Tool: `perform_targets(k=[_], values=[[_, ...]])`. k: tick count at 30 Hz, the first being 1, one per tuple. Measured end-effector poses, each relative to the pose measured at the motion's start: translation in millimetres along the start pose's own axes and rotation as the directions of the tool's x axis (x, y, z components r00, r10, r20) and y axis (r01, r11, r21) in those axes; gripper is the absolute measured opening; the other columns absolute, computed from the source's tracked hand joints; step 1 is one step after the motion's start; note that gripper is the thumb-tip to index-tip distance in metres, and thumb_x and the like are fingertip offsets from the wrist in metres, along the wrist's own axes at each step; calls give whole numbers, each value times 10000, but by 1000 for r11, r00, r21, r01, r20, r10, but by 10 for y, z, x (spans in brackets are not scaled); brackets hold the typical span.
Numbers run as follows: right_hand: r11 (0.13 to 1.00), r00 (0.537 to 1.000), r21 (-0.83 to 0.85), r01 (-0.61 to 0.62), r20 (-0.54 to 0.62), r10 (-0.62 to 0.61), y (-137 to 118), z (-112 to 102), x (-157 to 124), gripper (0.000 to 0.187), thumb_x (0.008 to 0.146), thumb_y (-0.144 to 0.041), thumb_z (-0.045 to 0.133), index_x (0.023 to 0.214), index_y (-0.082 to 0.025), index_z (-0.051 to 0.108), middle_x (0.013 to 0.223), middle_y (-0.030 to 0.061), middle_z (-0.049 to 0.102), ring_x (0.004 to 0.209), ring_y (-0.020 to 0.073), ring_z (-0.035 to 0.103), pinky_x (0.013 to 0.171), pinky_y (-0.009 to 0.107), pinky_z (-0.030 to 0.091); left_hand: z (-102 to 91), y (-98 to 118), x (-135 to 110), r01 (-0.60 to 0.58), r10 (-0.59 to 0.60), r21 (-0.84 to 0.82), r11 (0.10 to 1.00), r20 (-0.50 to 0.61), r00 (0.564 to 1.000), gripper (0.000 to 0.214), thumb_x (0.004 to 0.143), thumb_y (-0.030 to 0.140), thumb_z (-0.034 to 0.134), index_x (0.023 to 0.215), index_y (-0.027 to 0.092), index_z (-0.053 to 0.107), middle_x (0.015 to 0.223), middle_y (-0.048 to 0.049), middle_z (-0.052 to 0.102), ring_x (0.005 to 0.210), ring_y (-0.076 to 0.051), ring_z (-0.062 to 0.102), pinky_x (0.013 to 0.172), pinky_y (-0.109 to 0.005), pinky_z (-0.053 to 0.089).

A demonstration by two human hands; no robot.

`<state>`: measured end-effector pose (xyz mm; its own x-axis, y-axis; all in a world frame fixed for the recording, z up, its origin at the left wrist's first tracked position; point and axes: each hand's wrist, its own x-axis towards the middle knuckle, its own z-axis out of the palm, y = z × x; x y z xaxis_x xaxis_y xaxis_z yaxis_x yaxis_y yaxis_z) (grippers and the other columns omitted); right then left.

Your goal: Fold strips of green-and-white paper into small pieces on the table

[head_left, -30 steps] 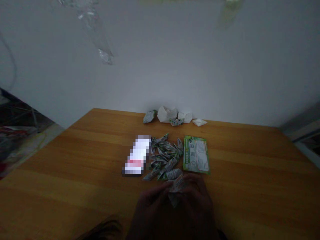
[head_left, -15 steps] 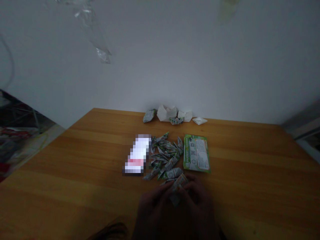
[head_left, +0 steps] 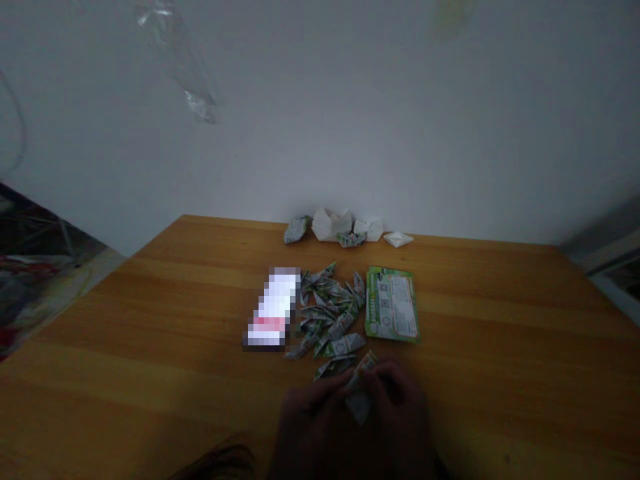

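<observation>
Inspecting your grip: your left hand (head_left: 313, 403) and right hand (head_left: 397, 393) are both closed on a folded paper strip (head_left: 360, 407), pinching it from either side; poor light hides the exact finger placement. The strip sits between your hands, over the near part of the wooden table (head_left: 475, 300). Its long axis runs near to far, its far end pointing up and slightly right, and neither hand is clearly nearer. Just far of your hands lies a pile of folded paper pieces (head_left: 327, 313), with a green printed card (head_left: 391, 305) to its right and a pixelated rectangular object (head_left: 270, 310) to its left. White folded paper shapes (head_left: 333, 225) stand along the far edge.
</observation>
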<state>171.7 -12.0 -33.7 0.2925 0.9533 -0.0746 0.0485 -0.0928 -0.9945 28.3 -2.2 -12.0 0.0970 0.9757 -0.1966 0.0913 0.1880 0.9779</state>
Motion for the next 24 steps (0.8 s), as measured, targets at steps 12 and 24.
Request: perform_targets(k=[12, 24], values=[[999, 989, 8, 41, -143, -39, 3, 26, -59, 174, 777, -315, 660, 653, -193, 651, 657, -7, 625, 615, 154, 597, 556, 198, 483, 20, -13, -7, 48, -51, -71, 996, -43, 998, 292, 805, 408, 629, 984, 218, 760, 1011, -57, 768, 942, -250, 710, 821, -317, 575], [998, 991, -10, 64, -114, -65, 14, 11, -59, 193, 806, -312, 641, 652, -195, 645, 668, 5, 621, 625, 159, 596, 561, 209, 486, -4, 31, -6, 68, -64, 78, 995, -57, 996, 185, 773, 347, 662, 798, 217, 791, 798, -33, 793, 758, -220, 733, 702, -248, 577]])
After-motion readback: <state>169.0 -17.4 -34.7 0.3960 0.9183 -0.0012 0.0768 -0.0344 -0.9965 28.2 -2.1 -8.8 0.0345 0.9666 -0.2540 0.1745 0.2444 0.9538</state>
